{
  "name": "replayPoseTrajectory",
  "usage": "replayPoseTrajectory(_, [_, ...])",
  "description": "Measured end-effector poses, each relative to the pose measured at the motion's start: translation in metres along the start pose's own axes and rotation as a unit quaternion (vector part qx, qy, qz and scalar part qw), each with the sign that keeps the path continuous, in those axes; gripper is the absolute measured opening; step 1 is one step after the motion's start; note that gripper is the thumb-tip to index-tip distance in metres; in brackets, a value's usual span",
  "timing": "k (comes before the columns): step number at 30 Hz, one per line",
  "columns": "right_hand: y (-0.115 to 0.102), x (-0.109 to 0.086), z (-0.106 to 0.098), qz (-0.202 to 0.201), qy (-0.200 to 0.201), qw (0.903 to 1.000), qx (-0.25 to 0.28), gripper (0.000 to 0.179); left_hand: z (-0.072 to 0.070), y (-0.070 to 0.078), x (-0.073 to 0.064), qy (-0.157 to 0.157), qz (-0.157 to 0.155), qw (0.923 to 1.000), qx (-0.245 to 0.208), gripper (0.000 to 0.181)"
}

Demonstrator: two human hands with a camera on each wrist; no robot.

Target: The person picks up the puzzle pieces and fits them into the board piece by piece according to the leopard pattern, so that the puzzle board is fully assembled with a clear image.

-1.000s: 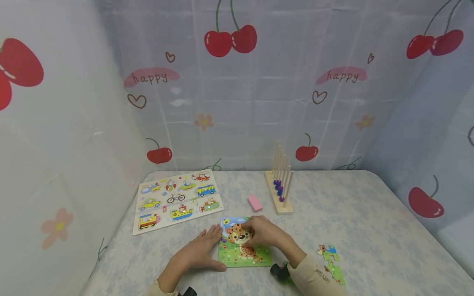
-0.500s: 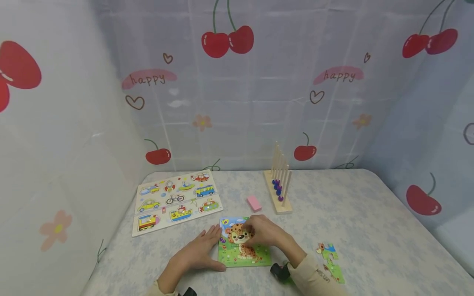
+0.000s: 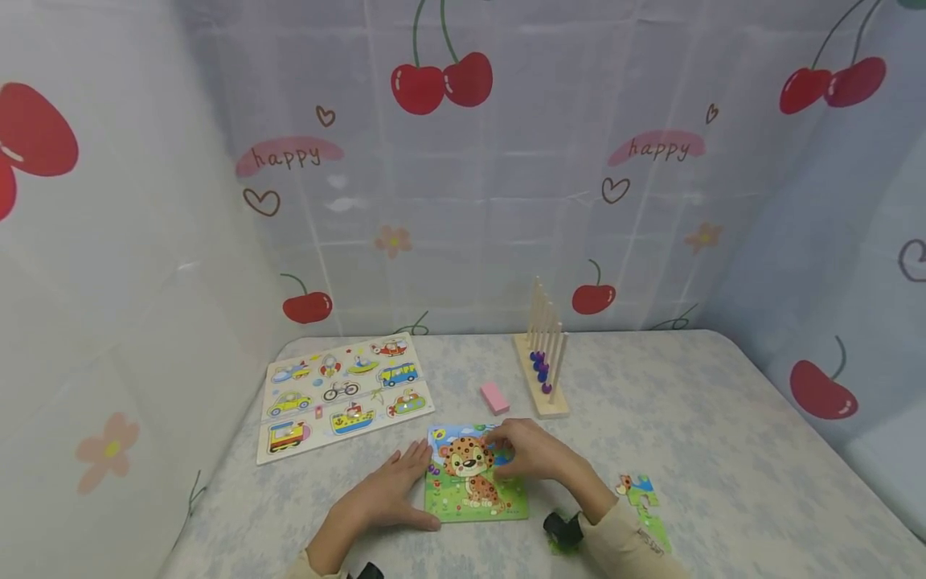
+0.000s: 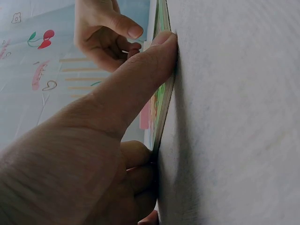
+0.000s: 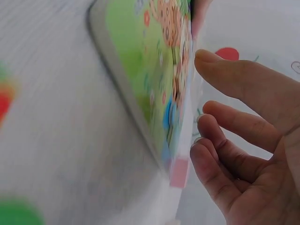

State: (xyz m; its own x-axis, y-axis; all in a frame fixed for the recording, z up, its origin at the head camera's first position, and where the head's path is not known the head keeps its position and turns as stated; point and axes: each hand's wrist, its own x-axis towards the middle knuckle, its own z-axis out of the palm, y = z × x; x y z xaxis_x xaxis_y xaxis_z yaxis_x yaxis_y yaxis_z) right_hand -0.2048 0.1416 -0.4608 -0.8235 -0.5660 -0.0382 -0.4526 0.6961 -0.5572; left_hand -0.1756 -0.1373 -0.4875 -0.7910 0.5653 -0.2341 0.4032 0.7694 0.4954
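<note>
Okay, my left hand [image 3: 383,494] lies with thumb and fingers outstretched against the left edge and near corner of the glossy leopard puzzle [image 3: 473,484], likely bracing that thin square board on the tabletop [image 3: 723,418]. Over its right side my right hand [image 3: 538,455] hovers, fingers loosely bent, gripping nothing; beyond sit a pink block [image 3: 495,398] and a wooden peg stand [image 3: 536,389].

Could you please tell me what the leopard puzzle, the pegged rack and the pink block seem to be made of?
Leopard puzzle: probably wood or fibreboard, judging by its board-like edge, with a brightly printed face.
Pegged rack: most likely bare wood, given its pale tan, unpainted look.
Pink block: evenly coloured and matte-looking, perhaps foam or painted wood; I cannot tell which.
</note>
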Motion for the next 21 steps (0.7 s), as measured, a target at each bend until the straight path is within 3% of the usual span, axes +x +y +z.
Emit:
replayPoseTrajectory(6, [0.019,-0.025,-0.015,0.02,0.011,0.9997,0.004,0.046,0.0,-0.001,0.001,-0.005,-0.006,1.0,-0.003,0.114])
replayPoseTrajectory(14, [0.046,-0.067,-0.039,0.092,0.022,0.9955,0.003,0.049,0.001,-0.002,0.0,-0.002,-0.005,1.0,-0.007,0.114])
replayPoseTrajectory(21, [0.075,-0.105,-0.05,0.125,0.032,0.9916,0.011,0.051,0.002,-0.004,0.001,-0.002,-0.003,1.0,-0.006,0.114])
